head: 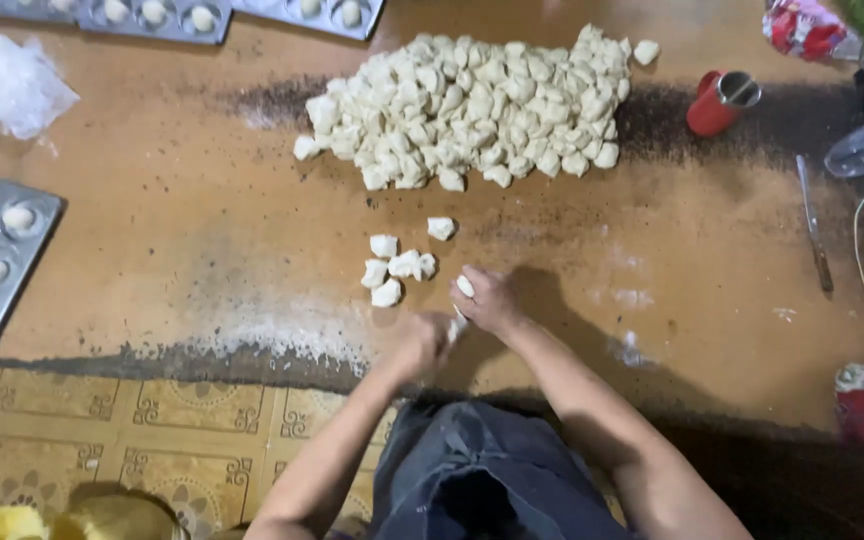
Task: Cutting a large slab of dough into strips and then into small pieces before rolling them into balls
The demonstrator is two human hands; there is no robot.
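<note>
Both my hands work one small dough piece at the near edge of the floured brown desk (202, 220).

My right hand (490, 300) curls shut with a dough piece (464, 286) showing white at its fingertips; my left hand (417, 343) is closed just beside it, and I cannot tell whether it grips the same piece or another. Just beyond them lies a loose cluster of cut dough pieces (397, 268), and farther off a big heap of dough pieces (472, 105). A metal tray (40, 222) with rolled dough balls sits at the left, a red cup (720, 102) lies at the right, with a knife (814, 225) near it.
</note>
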